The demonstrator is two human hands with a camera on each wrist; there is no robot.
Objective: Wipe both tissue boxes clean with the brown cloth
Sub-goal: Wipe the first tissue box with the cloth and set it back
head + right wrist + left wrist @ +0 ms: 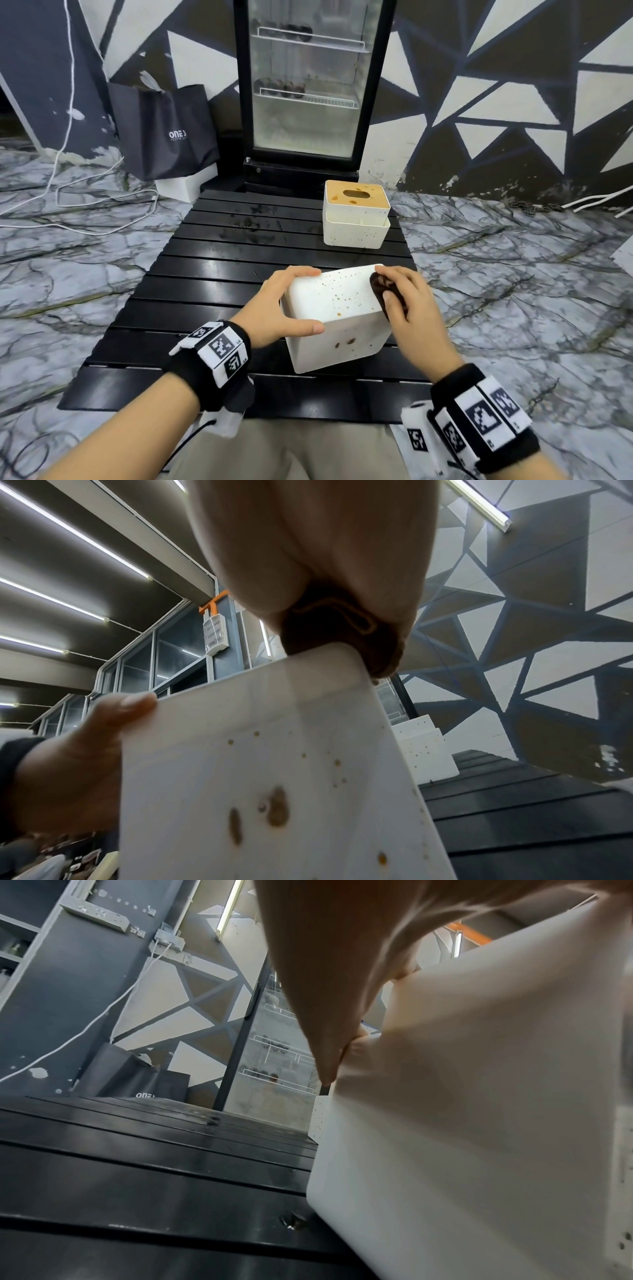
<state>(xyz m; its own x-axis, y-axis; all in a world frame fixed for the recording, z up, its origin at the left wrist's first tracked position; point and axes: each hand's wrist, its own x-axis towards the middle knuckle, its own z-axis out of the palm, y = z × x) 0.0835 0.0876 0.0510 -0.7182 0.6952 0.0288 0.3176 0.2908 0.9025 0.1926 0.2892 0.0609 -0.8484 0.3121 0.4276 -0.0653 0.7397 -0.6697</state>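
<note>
On the black slatted table, near edge, the left hand is gripping the tilted near tissue box, thumb and fingers curled round its left end. Right hand is pressing the bunched brown cloth against the box's upper right corner, fingers curled over it. Far tissue box, stained, is sitting upright well apart at the table's back right.

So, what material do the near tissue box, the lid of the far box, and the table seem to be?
Near tissue box: probably plastic, smooth matte white, rounded moulded corners, brown spots sitting on top. Far box lid: looks like light wood or bamboo, tan and stained. Table: black slats with a glossy sheen, likely painted metal; I cannot be sure.
</note>
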